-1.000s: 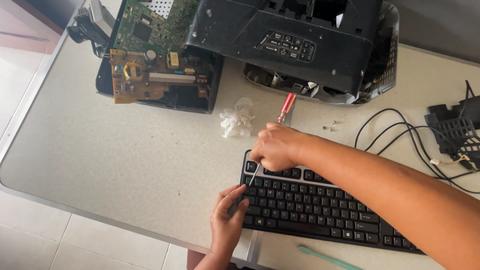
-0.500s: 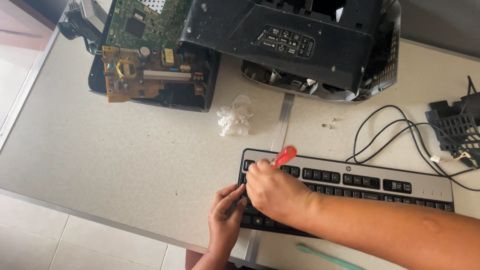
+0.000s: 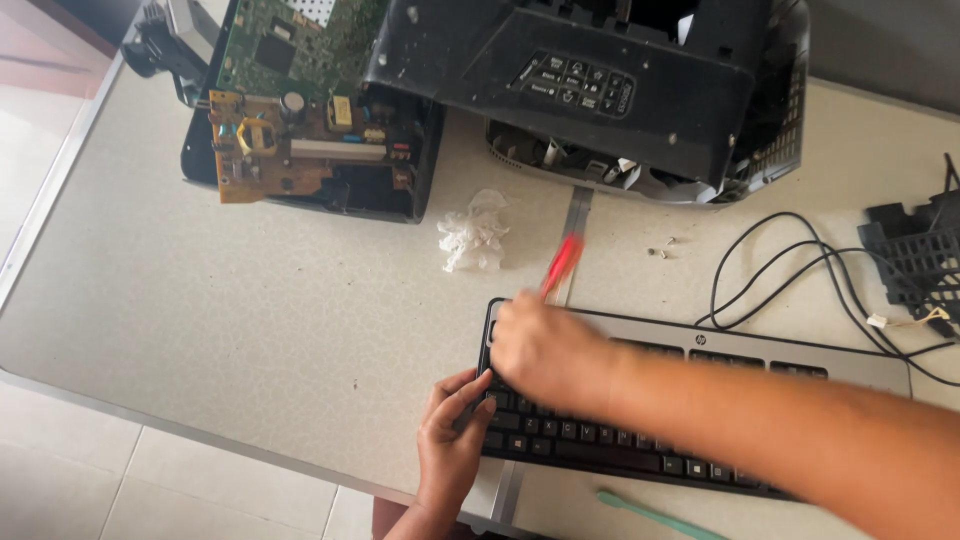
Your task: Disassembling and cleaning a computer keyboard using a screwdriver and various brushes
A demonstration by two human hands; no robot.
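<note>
On a speckled beige table (image 3: 250, 320) above pale floor tiles (grey edging along its rim), the black keyboard (image 3: 690, 420) lies at the near edge. The left hand (image 3: 450, 450) presses its corner, fingers unclenched; the right hand (image 3: 545, 350) grips a red-handled screwdriver (image 3: 562, 262) over the keys.

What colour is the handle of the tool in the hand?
Red; the screwdriver handle shows above the right hand in the head view.

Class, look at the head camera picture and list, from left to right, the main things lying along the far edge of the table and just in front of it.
Opened case with green and brown circuit boards → crumpled white paper → black printer housing with button panel → tiny loose screws → looped black cable → black grid-like plastic part.
</note>
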